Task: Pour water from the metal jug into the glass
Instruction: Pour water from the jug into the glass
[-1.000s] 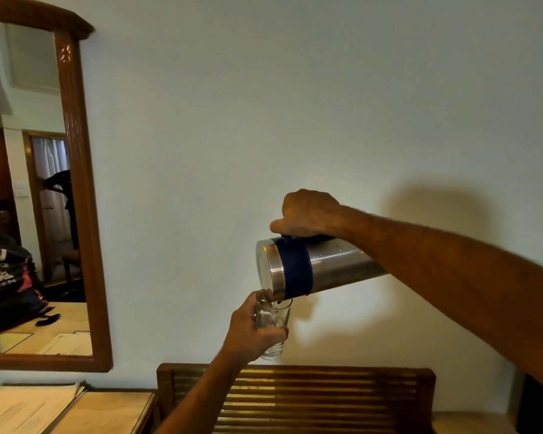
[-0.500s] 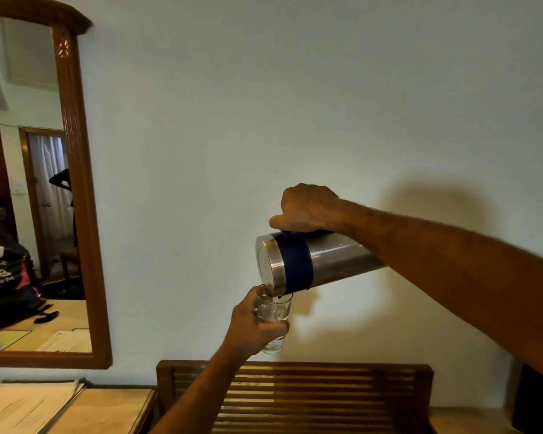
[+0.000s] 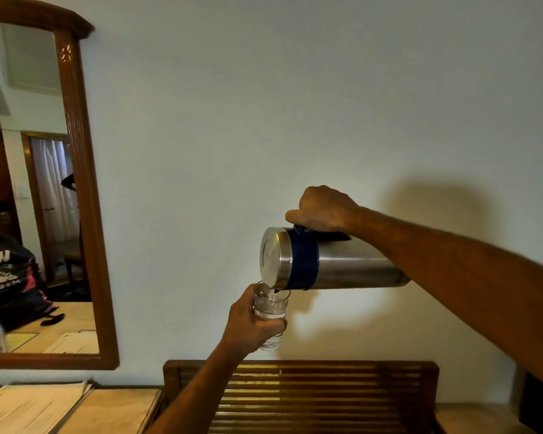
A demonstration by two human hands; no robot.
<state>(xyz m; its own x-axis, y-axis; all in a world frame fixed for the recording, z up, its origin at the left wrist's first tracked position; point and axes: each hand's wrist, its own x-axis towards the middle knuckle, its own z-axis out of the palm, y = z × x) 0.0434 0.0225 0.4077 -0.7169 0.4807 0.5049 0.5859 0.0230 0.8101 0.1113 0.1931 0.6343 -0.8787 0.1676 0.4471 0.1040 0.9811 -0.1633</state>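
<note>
The metal jug [image 3: 342, 261], steel with a dark blue band near its lid, lies almost horizontal in the air with its lid end pointing left. My right hand [image 3: 322, 209] grips its handle from above. The spout sits over the rim of a clear glass [image 3: 270, 305], and water stands in the upper half of the glass. My left hand [image 3: 250, 324] wraps around the glass from the left and holds it upright just below the jug.
A slatted wooden chair back [image 3: 298, 396] stands below my hands against the pale wall. A wood-framed mirror [image 3: 85, 198] hangs at the left. Papers [image 3: 29, 408] lie on a table top at the bottom left.
The water level in the glass has risen. Both hands, with jug and glass, have drifted very slightly upward; the jug stays tilted over the glass.
</note>
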